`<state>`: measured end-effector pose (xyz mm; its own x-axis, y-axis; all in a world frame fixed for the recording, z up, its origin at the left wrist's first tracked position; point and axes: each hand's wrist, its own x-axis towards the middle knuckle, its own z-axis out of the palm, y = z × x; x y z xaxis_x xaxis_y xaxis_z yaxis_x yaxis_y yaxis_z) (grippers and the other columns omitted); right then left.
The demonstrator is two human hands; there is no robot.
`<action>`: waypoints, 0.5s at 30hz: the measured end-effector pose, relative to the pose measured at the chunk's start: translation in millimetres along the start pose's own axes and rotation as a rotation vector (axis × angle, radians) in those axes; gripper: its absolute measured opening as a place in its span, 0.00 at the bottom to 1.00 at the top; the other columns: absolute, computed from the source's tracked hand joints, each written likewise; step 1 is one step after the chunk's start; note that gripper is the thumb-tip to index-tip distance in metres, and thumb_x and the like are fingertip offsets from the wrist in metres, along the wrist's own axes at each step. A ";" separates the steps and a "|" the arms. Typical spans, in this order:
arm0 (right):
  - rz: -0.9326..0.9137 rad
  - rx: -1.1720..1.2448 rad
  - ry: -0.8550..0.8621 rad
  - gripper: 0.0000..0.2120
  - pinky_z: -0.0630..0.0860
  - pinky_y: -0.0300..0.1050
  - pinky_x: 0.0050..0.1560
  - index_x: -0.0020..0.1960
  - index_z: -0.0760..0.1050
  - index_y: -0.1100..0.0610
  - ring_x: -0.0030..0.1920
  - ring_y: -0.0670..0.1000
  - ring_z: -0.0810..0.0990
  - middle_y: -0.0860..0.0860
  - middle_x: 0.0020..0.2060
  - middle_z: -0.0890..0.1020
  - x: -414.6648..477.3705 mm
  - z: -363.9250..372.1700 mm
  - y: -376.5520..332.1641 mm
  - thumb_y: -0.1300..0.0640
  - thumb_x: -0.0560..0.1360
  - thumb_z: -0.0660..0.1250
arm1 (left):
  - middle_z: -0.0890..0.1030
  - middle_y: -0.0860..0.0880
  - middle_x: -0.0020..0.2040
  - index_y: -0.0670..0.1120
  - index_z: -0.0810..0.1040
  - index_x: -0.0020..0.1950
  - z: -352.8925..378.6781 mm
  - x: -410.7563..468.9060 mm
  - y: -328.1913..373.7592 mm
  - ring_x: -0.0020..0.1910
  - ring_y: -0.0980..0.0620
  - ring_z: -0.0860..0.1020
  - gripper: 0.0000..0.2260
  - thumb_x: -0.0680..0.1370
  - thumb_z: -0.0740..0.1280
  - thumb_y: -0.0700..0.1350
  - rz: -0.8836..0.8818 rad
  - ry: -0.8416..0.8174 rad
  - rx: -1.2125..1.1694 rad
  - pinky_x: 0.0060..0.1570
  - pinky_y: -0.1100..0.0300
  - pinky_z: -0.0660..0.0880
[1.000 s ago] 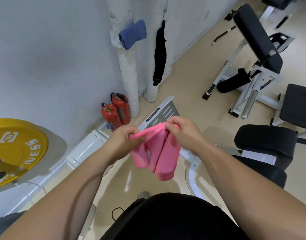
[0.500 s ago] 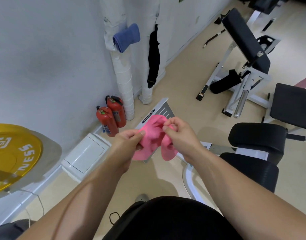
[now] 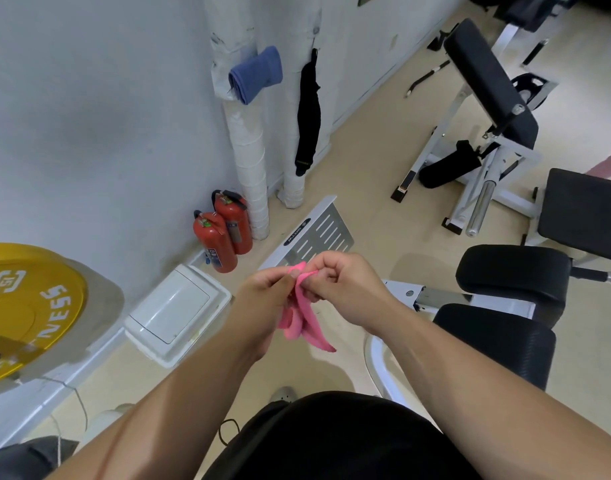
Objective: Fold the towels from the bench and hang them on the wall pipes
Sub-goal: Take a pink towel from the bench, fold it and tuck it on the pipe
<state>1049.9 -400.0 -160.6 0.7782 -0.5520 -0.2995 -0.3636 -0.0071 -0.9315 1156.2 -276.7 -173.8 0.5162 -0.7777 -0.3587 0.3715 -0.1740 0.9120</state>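
Your left hand [image 3: 262, 299] and right hand [image 3: 345, 289] pinch the pink towel [image 3: 302, 320] mid-fold; a blue towel [image 3: 255, 74] already hangs on the pipe [image 3: 248, 161].

Pink towel [image 3: 306, 320] partly behind left hand [image 3: 262, 301]

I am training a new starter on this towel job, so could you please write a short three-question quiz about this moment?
1. True or false: the left hand and the right hand both pinch the pink towel.
2. What colour is the towel hanging on the wall pipe? A) yellow B) blue C) green
3. How many red fire extinguishers stand on the floor by the wall?

Key: 1 true; 2 B, the blue towel; 3 two.
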 end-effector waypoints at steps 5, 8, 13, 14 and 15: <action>-0.021 -0.187 0.080 0.08 0.82 0.62 0.46 0.37 0.82 0.51 0.37 0.56 0.84 0.46 0.28 0.81 6.9 -1.6 -2.3 0.48 0.67 0.77 | 0.82 0.29 0.43 0.37 0.84 0.51 -3.8 -3.2 3.9 0.36 0.36 0.79 0.13 0.84 0.60 0.39 0.078 0.010 0.125 0.44 0.42 0.75; -0.076 -0.293 0.124 0.09 0.82 0.55 0.44 0.35 0.79 0.50 0.38 0.54 0.83 0.48 0.29 0.82 10.3 -0.7 -3.9 0.52 0.70 0.77 | 0.83 0.34 0.50 0.39 0.86 0.50 -7.2 -2.7 4.2 0.46 0.35 0.82 0.11 0.83 0.63 0.39 0.107 0.013 0.144 0.52 0.41 0.78; -0.136 -0.327 0.142 0.13 0.67 0.43 0.34 0.32 0.75 0.50 0.29 0.43 0.68 0.43 0.24 0.70 13.7 3.9 -6.7 0.53 0.70 0.77 | 0.84 0.46 0.48 0.47 0.88 0.47 -6.1 -1.0 11.3 0.45 0.53 0.82 0.09 0.80 0.68 0.38 0.144 0.060 0.199 0.45 0.63 0.78; -0.164 -0.337 0.148 0.13 0.64 0.43 0.33 0.32 0.74 0.50 0.29 0.43 0.67 0.43 0.24 0.68 14.8 3.9 -7.4 0.52 0.70 0.77 | 0.84 0.47 0.48 0.46 0.88 0.47 -6.7 0.2 13.2 0.43 0.57 0.82 0.10 0.81 0.67 0.37 0.136 0.066 0.197 0.41 0.67 0.76; -0.193 -0.354 0.150 0.13 0.63 0.42 0.33 0.33 0.75 0.50 0.30 0.43 0.67 0.43 0.27 0.68 16.1 3.0 -9.0 0.52 0.70 0.77 | 0.83 0.46 0.47 0.45 0.87 0.47 -7.4 2.0 14.7 0.41 0.59 0.81 0.11 0.81 0.65 0.37 0.124 0.071 0.191 0.37 0.69 0.76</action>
<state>1067.2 -406.3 -157.7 0.7756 -0.6275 -0.0689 -0.3921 -0.3933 -0.8316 1168.4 -276.3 -162.6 0.6042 -0.7571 -0.2484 0.1527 -0.1959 0.9686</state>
